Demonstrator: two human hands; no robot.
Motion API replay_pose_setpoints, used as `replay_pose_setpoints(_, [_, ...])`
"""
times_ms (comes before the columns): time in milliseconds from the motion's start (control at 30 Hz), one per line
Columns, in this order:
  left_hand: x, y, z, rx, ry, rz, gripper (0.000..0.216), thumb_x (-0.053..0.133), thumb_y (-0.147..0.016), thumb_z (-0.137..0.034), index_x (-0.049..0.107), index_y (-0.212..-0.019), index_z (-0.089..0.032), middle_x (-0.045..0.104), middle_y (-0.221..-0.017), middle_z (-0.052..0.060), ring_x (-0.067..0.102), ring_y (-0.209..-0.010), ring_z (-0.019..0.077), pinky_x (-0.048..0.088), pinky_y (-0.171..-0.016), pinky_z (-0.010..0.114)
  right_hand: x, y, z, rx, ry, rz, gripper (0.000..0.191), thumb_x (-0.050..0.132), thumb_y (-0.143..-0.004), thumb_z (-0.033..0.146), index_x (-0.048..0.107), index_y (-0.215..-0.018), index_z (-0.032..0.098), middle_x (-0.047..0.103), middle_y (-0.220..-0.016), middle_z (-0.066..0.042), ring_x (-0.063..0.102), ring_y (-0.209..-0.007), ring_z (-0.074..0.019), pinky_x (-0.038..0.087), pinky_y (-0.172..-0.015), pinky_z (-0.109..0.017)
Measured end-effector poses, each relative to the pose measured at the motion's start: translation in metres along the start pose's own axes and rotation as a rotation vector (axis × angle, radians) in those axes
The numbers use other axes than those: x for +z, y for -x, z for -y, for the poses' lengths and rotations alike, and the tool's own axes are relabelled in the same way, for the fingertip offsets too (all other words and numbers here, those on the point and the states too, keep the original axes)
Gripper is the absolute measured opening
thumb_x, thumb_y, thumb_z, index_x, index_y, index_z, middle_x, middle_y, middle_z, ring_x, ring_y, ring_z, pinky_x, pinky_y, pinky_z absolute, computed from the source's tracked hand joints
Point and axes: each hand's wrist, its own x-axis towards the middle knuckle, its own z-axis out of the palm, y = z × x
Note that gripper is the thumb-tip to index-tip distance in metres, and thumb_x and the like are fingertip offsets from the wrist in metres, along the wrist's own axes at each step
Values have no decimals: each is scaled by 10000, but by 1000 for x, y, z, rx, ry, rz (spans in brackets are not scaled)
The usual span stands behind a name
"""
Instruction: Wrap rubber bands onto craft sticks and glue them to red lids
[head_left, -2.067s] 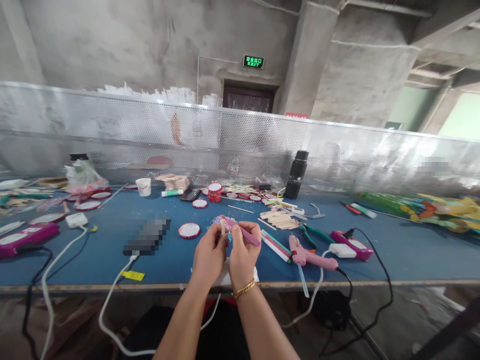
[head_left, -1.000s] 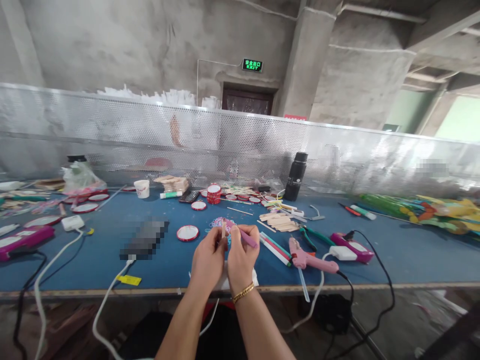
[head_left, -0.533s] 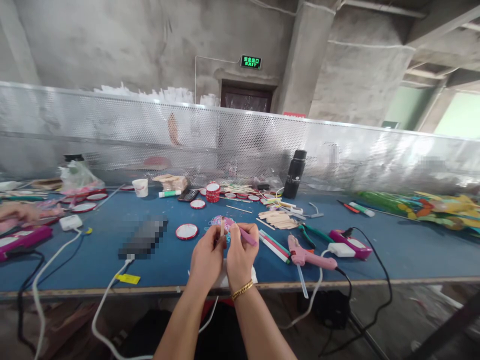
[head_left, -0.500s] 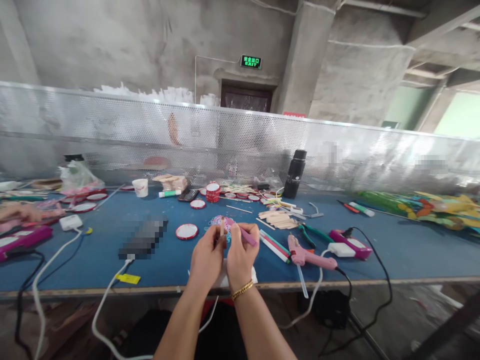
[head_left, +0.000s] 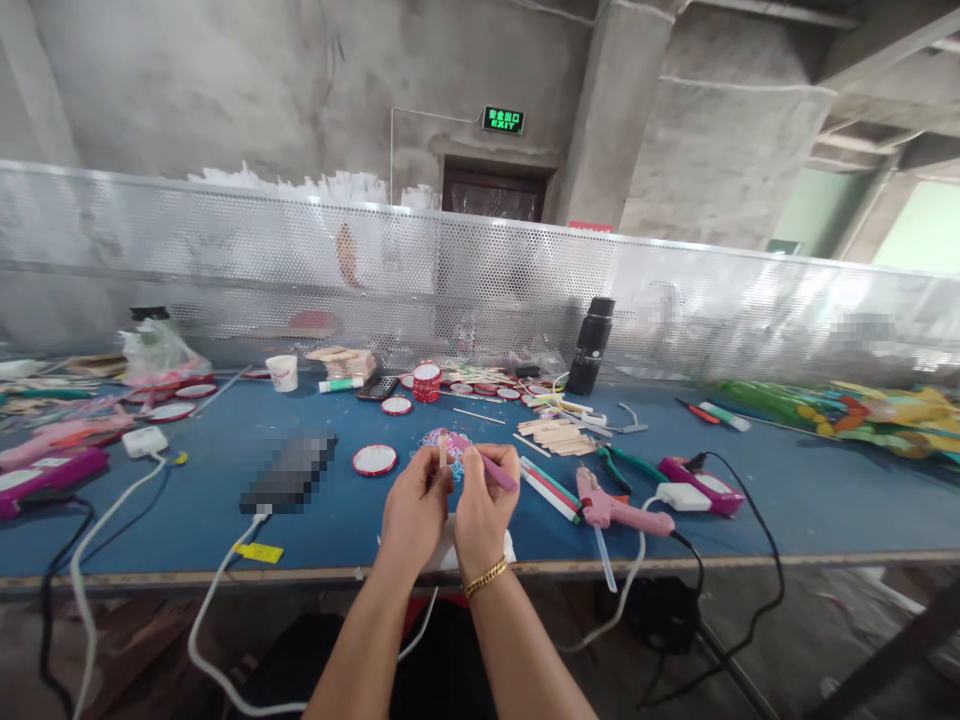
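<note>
Both my hands meet over the near edge of the blue table (head_left: 225, 520). My left hand (head_left: 411, 510) pinches a small upright wooden stick (head_left: 443, 448). My right hand (head_left: 481, 505), with a gold bracelet at the wrist, is closed round a pink pen-like tool (head_left: 495, 470) whose tip points at the stick. A heap of small coloured rubber bands (head_left: 442, 441) lies on the table just beyond my fingers. A round red-rimmed mirror (head_left: 375, 459) lies to the left of them.
A pink glue gun (head_left: 611, 511) with its cable, markers (head_left: 550, 487), green pliers (head_left: 626, 464), flat wooden sticks (head_left: 559, 436) and a black bottle (head_left: 592, 347) lie to the right. Chargers, cables and pink items sit left. A perforated metal screen (head_left: 225, 270) bounds the far side.
My hands have stayed together on the stick and the pink tool, barely shifting. Another person's hand that showed at the far left half a second ago is gone.
</note>
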Motion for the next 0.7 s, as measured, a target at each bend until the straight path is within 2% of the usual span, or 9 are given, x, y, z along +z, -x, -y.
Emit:
replay_pose_setpoints(200, [1,-1,3,-11,13,2,130,594,-922,-340,679,-933,-243,700,-787,10,635,-773,206,480,-724,283,-1,1,1,2,7,37,187,646,-854,350,562,-770,205,569,-762,27,560,-723,-147,480,-701,-295])
replay_pose_setpoints(700, [0,1,-1,0,18,0,152,574,-931,-360,657,-895,-238,702,-792,19,642,-788,214,491,-739,291,1,1,0,15,9,22,187,641,-853,358,554,-785,208,569,-765,28,560,-720,-140,482,-695,-283])
